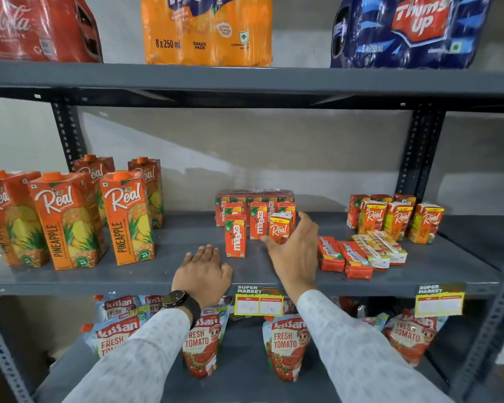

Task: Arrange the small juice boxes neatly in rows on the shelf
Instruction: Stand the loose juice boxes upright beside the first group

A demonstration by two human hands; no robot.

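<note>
On the grey middle shelf [163, 274] small Maaza juice boxes [235, 236] stand in short rows in front of a wrapped pack [253, 196]. My right hand [296, 254] wraps thumb and fingers around a small Real juice box [279, 228] standing at the right end of the front row. My left hand [202, 271] rests flat and open on the shelf's front edge, left of the nearest Maaza box. Several small boxes [358, 255] lie flat on the shelf to the right. More small Real boxes [397, 218] stand upright behind them.
Tall Real pineapple cartons [70, 219] stand at the shelf's left. Soft drink multipacks [207, 30] fill the top shelf. Kissan tomato pouches [285, 350] stand on the lower shelf. Price tags [258, 301] hang from the shelf edge. Dark uprights [425, 152] frame the right side.
</note>
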